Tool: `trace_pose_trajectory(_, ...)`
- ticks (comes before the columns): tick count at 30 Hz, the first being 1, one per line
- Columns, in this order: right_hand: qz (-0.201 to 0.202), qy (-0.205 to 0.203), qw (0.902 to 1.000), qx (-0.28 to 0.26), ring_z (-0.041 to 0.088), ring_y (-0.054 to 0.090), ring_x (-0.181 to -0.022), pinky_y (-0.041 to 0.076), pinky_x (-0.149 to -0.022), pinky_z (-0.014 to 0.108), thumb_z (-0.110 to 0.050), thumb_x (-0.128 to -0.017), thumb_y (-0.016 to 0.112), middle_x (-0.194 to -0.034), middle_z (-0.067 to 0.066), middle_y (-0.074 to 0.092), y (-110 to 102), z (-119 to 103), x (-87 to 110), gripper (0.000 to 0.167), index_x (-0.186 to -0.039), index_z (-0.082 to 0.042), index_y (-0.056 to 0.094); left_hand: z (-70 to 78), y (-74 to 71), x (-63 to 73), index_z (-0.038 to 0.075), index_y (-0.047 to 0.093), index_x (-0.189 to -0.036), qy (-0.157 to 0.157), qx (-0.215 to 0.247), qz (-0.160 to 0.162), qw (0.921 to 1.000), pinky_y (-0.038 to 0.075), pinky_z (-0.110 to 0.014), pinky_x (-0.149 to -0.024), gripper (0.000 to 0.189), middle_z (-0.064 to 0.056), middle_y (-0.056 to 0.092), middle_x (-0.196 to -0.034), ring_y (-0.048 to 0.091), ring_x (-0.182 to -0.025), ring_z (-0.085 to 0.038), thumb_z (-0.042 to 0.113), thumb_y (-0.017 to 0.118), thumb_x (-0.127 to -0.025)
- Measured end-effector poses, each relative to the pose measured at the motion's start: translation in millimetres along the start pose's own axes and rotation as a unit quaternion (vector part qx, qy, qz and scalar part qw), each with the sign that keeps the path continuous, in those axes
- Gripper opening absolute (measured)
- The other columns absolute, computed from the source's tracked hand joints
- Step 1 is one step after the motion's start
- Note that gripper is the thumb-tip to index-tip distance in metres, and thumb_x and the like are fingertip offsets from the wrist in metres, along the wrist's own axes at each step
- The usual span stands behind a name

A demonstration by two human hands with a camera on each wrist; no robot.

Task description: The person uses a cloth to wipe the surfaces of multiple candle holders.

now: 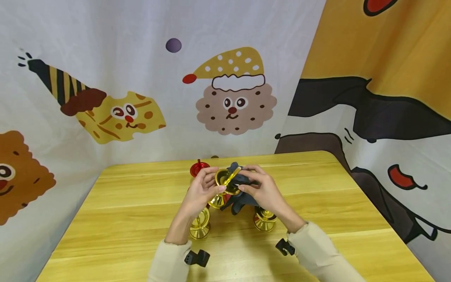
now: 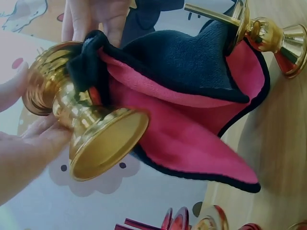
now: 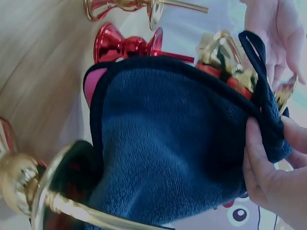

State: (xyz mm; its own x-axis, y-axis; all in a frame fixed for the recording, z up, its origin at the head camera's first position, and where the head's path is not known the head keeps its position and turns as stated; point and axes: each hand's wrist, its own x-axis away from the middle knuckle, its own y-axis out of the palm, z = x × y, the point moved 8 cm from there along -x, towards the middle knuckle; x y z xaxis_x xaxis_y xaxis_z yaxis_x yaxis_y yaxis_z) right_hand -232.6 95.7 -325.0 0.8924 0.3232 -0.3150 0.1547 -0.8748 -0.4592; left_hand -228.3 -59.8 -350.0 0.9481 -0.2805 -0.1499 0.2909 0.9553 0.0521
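Over a wooden table, our left hand clamps a gold candleholder between fingers and thumb while our right hand pinches a dark-blue, pink-backed cloth beside it; a red candleholder stands behind.

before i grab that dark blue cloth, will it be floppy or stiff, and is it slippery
The dark blue cloth will probably be floppy, since it droops in loose folds from the right hand pinching it. Its fuzzy surface suggests it should grip well rather than slip.
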Motion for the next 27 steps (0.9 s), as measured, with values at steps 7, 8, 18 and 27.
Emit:
trace_pose_trajectory(7, 0.038, 0.015, 0.9990, -0.019, 0.027, 0.056, -0.098, 0.051, -0.080, 0.032, -0.004, -0.081, 0.068, -0.120, 0.012, 0.048, -2.7, 1.7, 6.0, 0.032, -0.113, -0.001, 0.064, -2.2, 8.3, -1.0, 0.002, 0.030, -0.138, -0.012, -0.039, -0.023, 0.9989, 0.041, -0.043, -0.094, 0.060, -0.017, 0.041, -0.134, 0.043, -0.121, -0.031, 0.016, 0.061, -0.089)
trace_pose_trajectory(8, 0.041, 0.015, 0.9989, -0.020, 0.027, 0.056, -0.099, 0.051, -0.080, 0.033, -0.004, -0.081, 0.068, -0.120, 0.012, 0.048, -2.5, 1.5, 6.9, 0.032, -0.112, -0.001, 0.064, -3.2, 9.1, -0.7, 0.003, 0.028, -0.139, -0.012, -0.053, -0.023, 0.9983, 0.042, -0.042, -0.093, 0.065, -0.017, 0.040, -0.134, 0.043, -0.121, -0.030, 0.017, 0.064, -0.087)
trace_pose_trajectory(18, 0.009, -0.021, 0.9996, -0.018, 0.033, 0.056, -0.100, 0.051, -0.079, 0.029, 0.006, -0.079, 0.066, -0.119, 0.018, 0.046, 7.5, 0.3, 9.6, 0.028, -0.107, 0.006, 0.064, -11.2, 5.0, 1.8, 0.001, 0.034, -0.136, -0.026, -0.150, 0.024, 0.9880, 0.036, -0.045, -0.099, 0.074, -0.016, 0.044, -0.130, 0.043, -0.120, -0.030, 0.018, 0.075, -0.077)
trace_pose_trajectory(27, -0.047, -0.074, 0.9915, 0.097, 0.027, 0.058, -0.089, 0.052, -0.071, 0.027, 0.013, -0.074, 0.067, -0.119, 0.013, 0.051, 4.7, -7.9, -1.2, 0.030, -0.100, -0.001, 0.068, -15.6, 15.2, 5.3, -0.006, 0.033, -0.134, -0.034, -0.082, -0.087, 0.9923, 0.042, -0.039, -0.093, 0.067, -0.024, 0.046, -0.128, 0.049, -0.114, -0.035, 0.006, 0.070, -0.079)
